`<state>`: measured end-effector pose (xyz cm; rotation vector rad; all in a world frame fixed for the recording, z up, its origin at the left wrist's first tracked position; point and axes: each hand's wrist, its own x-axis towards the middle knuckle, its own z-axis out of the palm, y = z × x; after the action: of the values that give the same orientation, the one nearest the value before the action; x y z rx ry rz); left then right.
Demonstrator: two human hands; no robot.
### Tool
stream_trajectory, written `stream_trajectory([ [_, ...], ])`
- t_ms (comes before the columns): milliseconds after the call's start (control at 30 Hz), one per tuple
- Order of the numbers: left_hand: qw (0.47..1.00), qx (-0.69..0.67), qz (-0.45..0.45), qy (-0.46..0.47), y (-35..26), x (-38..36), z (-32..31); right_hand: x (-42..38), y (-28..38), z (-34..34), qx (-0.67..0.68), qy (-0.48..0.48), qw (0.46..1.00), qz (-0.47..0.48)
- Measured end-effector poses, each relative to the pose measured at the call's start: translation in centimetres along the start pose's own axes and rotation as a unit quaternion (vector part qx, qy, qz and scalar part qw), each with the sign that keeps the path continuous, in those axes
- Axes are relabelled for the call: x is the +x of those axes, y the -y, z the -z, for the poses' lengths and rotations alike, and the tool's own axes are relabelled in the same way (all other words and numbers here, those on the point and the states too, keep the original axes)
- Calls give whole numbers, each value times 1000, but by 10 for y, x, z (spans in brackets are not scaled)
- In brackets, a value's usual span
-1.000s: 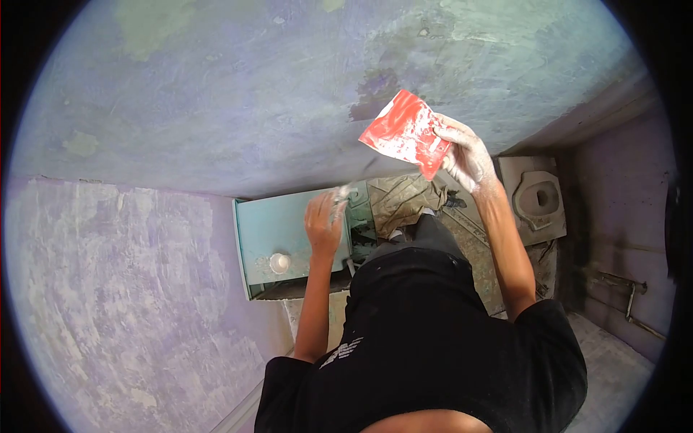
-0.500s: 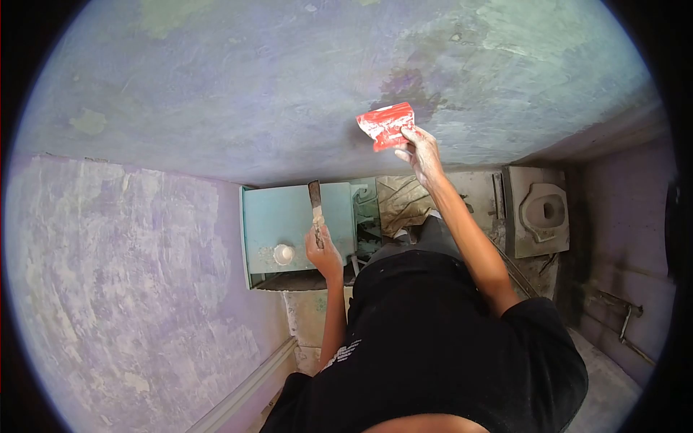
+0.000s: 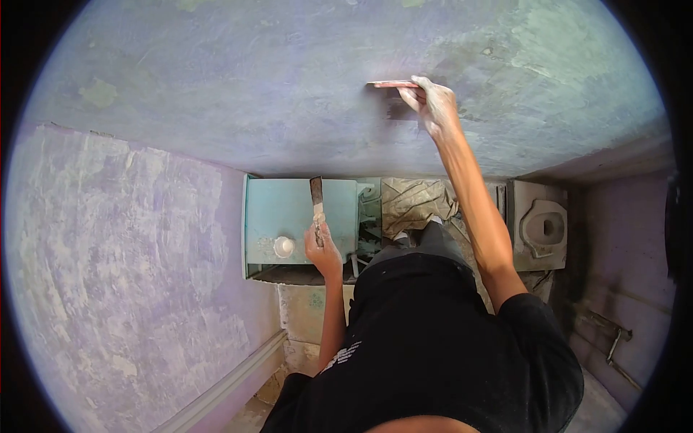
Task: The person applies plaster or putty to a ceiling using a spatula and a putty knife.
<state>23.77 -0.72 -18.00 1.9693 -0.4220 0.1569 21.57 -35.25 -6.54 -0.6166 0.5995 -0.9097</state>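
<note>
"Red flat tool (image 3: 395,84): state its position and holder."

"It is gripped at one end in the right hand (image 3: 442,108), against the wall (image 3: 216,72) or just off it; contact cannot be confirmed. The view shows it nearly edge-on."

"Specify its long axis."

"Sideways. It extends from the right hand toward the left-hand side, with its free end directed left. A dark patch (image 3: 401,110) marks the wall beside the right hand, on the torso side of the tool."

"State of the left hand (image 3: 325,254)?"

"Closed on the handle of a narrow scraper (image 3: 316,190). The blade points away from the torso, toward the wall, roughly crosswise to the red flat tool. The hands are apart."

"Which hand is nearer the wall?"

"The right, by reach. From the left hand, the red flat tool lies forward and to the right."

"Adjacent items?"

"A white container (image 3: 284,247) sits left of the left hand, on a turquoise panel (image 3: 289,206). A crumpled cloth (image 3: 415,202) lies between the two arms, nearer the torso than the right hand."
</note>
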Motion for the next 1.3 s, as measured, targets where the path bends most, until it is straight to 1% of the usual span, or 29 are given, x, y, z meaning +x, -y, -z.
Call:
stream_trajectory([
  [67, 1000, 13, -10, -9, 3, 1, 6, -30, 16, 5, -61, 135, 989, -19],
  [133, 1000, 14, 18, 4, 12, -2, 8, -48, 3, 25, -135, 31, 990, -9],
  [200, 1000, 4, 25, -8, 11, -4, 7, -60, -21, 44, -176, 2, 982, -67],
  [267, 999, -2, 29, -16, 12, -1, 7, -46, -59, 63, -78, -9, 992, -100],
  [333, 1000, -4, 5, -16, 12, 1, 3, -24, -73, 64, -60, -3, 993, -103],
  [400, 1000, -5, -8, -15, 9, 4, 2, -4, -75, 48, -26, -41, 998, -37],
  [433, 1000, -4, -22, -7, 7, 5, 2, 2, -71, 38, -25, -41, 998, -37],
  [500, 1000, 9, -22, 11, 4, 8, 2, 10, -55, 18, -18, -8, 999, 34],
  [533, 999, 23, -20, 28, 3, 8, 4, 5, -44, 8, -18, -8, 999, 32],
  [600, 999, 18, -17, 29, -3, 8, 9, -15, -20, -10, -9, 34, 997, 69],
  [633, 999, 10, -18, 29, -5, 10, 9, -28, -13, -12, -24, 38, 996, 75],
  [667, 1000, 8, -17, 23, -5, 10, 8, -39, -12, -8, -26, 44, 996, 74],
  [733, 1000, 11, -14, 7, -4, 8, 13, -57, -15, 5, -126, 6, 991, 44],
  [800, 1000, 4, -3, -7, -1, 6, 11, -57, -48, 32, -153, -26, 988, -8],
  [833, 1000, -2, 6, -20, 1, 5, 11, -47, -70, 48, -89, -28, 995, -30],
  [867, 1000, 0, 7, -19, 0, 5, 12, -39, -85, 55, -88, -30, 995, -31],
  [933, 1000, -11, 3, -16, -1, 7, 11, -19, -100, 55, -22, -60, 998, -29],
  [967, 1000, -11, 3, -16, -2, 8, 11, -7, -98, 51, 17, -56, 998, -35],
  [1067, 1000, -9, -17, -23, -1, 12, 8, 31, -80, 33, 29, -43, 998, -26],
  [1200, 1000, -4, -8, -26, 0, 16, 7, 12, -35, -8, 63, -62, 996, -10],
  [1300, 1000, 2, 1, -21, 0, 13, 9, -27, 3, -25, 32, 27, 999, 28],
])
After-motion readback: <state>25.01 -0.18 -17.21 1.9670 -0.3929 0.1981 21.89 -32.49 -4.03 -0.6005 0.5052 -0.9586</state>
